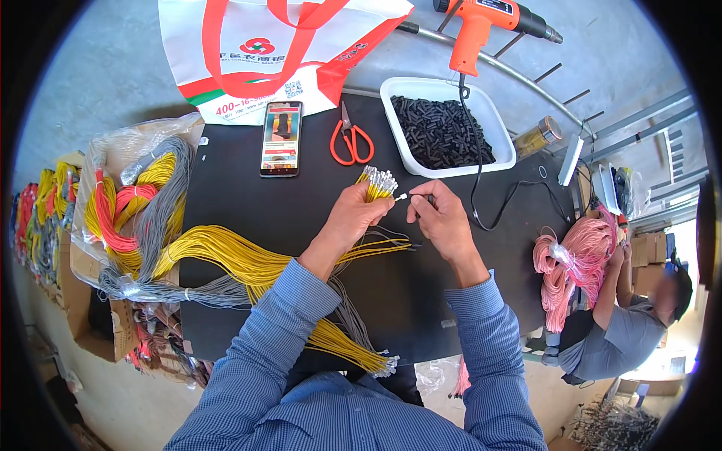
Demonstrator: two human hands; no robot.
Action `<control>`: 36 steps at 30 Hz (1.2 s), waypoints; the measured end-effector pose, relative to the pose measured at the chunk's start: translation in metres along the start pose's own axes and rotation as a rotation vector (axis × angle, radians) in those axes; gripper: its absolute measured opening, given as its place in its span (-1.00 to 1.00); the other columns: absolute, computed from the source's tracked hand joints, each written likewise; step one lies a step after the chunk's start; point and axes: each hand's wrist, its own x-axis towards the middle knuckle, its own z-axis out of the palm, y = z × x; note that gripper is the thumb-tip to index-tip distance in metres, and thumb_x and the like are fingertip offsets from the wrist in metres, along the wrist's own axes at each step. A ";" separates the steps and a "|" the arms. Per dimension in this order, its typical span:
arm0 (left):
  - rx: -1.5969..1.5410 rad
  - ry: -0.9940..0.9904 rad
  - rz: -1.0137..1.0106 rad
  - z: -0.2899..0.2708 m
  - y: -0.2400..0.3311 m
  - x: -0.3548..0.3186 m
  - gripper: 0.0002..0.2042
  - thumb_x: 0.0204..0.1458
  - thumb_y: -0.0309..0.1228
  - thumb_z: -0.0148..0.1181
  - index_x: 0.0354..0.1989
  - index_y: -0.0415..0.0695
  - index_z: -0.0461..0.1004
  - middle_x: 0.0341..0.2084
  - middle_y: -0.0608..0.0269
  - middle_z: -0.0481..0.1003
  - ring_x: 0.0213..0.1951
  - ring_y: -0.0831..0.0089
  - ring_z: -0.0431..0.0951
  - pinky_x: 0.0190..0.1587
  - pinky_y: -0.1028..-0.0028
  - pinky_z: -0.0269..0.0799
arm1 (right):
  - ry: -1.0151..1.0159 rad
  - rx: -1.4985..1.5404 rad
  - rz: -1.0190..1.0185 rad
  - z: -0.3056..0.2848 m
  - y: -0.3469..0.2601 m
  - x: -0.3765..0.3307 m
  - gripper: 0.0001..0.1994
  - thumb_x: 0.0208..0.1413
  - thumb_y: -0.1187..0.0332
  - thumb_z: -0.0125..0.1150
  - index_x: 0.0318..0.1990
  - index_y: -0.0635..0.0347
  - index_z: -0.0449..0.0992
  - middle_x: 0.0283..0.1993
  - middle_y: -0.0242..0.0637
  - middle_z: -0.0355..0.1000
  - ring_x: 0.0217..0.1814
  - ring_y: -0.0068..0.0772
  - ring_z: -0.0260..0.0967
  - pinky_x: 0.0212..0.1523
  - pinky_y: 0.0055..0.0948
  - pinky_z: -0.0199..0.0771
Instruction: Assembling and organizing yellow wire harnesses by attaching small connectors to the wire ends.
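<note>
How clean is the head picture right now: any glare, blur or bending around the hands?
Head view: bright, even daylight; both hands, left hand and right hand, sharp on the black mat; mild glare on the phone screen; fisheye bends the metal bar near the rim; corners vignetted black.

Yellow wires (248, 259), orange scissors (350, 141), black mat (421, 278), blue checked sleeves (278, 353)

Bright, even daylight is falling from above, casting only soft, short shadows beside the hands (353, 218) on the black mat (421, 293). Fisheye distortion is bending straight edges toward a dark circular rim. Focus is holding sharp centrally, softening slightly at the periphery.
</note>
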 end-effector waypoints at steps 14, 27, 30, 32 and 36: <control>0.080 0.006 -0.025 0.001 0.002 -0.001 -0.95 0.15 -0.53 0.23 -0.32 -0.21 0.49 -0.55 0.46 0.38 -0.53 0.68 0.30 -0.46 0.57 0.17 | 0.038 -0.082 -0.063 0.003 0.001 0.001 -0.90 0.39 0.43 0.13 -0.09 0.27 0.48 -0.44 -0.39 0.53 -0.61 -0.84 0.08 -0.61 -0.69 0.07; 0.127 0.006 0.000 0.001 0.002 -0.003 -0.93 0.17 -0.52 0.24 -0.34 -0.20 0.48 -0.56 0.47 0.37 -0.53 0.69 0.30 -0.47 0.57 0.18 | 0.019 -0.234 -0.057 0.000 -0.006 0.003 -0.91 0.34 0.43 0.18 -0.19 0.26 0.53 -0.50 -0.43 0.49 -0.50 -0.70 0.28 -0.46 -0.57 0.28; 0.135 0.005 0.009 0.001 0.002 -0.003 -0.93 0.18 -0.53 0.23 -0.33 -0.20 0.47 -0.56 0.48 0.37 -0.53 0.70 0.30 -0.47 0.57 0.18 | 0.020 -0.271 -0.069 0.001 -0.007 0.003 -0.89 0.33 0.42 0.19 -0.16 0.29 0.57 -0.51 -0.44 0.46 -0.50 -0.72 0.26 -0.47 -0.56 0.28; 0.099 0.010 -0.011 0.000 0.001 -0.002 -0.95 0.18 -0.53 0.23 -0.31 -0.20 0.48 -0.56 0.48 0.38 -0.53 0.69 0.30 -0.47 0.57 0.18 | 0.048 -0.278 -0.120 0.005 -0.003 0.000 -0.86 0.34 0.42 0.18 -0.09 0.29 0.59 -0.52 -0.46 0.44 -0.50 -0.74 0.25 -0.48 -0.57 0.28; 0.058 0.021 -0.010 -0.001 -0.002 0.000 -0.96 0.18 -0.54 0.23 -0.28 -0.20 0.49 -0.53 0.46 0.39 -0.52 0.68 0.31 -0.46 0.57 0.21 | 0.228 -0.481 -0.411 0.016 0.009 -0.006 -0.72 0.33 0.45 0.19 0.13 0.30 0.57 -0.44 -0.24 0.54 -0.50 -0.54 0.43 -0.44 -0.48 0.42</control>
